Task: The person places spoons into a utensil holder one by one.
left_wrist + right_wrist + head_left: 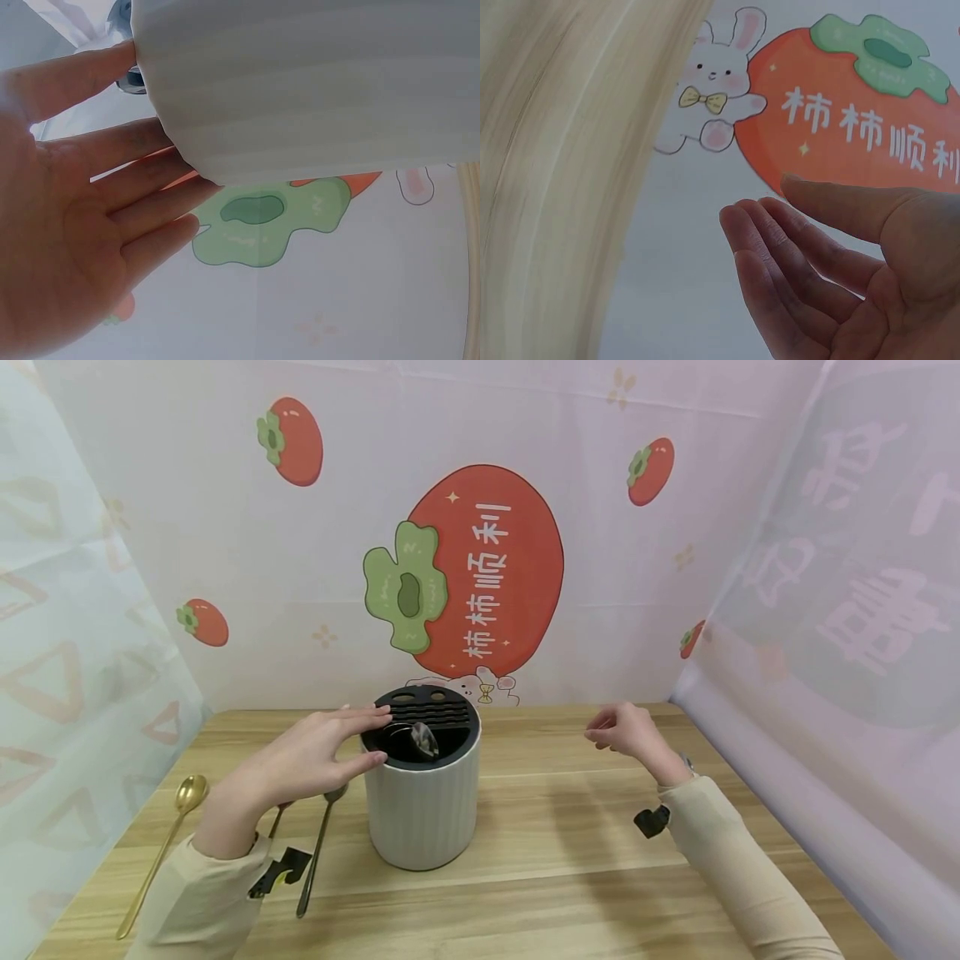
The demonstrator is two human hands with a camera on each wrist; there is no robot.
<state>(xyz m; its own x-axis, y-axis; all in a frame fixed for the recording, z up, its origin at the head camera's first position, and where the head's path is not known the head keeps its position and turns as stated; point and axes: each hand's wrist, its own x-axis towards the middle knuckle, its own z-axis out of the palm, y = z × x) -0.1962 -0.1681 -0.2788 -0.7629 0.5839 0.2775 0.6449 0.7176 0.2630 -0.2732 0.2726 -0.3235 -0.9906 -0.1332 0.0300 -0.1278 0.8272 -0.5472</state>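
Note:
A white ribbed utensil holder (422, 818) with a black slotted top (431, 714) stands upright on the table. The shiny bowl-shaped end of a utensil (424, 740) shows in its large front opening; the rest of it is hidden inside. My left hand (315, 750) rests its fingertips and thumb against the left of the holder's rim, fingers fairly straight. The left wrist view shows that palm facing the holder's wall (300, 90). Well to the right, above the table, my right hand (628, 731) hangs with loosely bent fingers and nothing in it.
On the left of the wooden table (540, 902) lie a gold spoon (191, 793) and a dark spoon (321, 843). Another thin utensil (279, 818) is partly covered by my left forearm. A printed cloth backdrop (337, 527) rises behind and on both sides.

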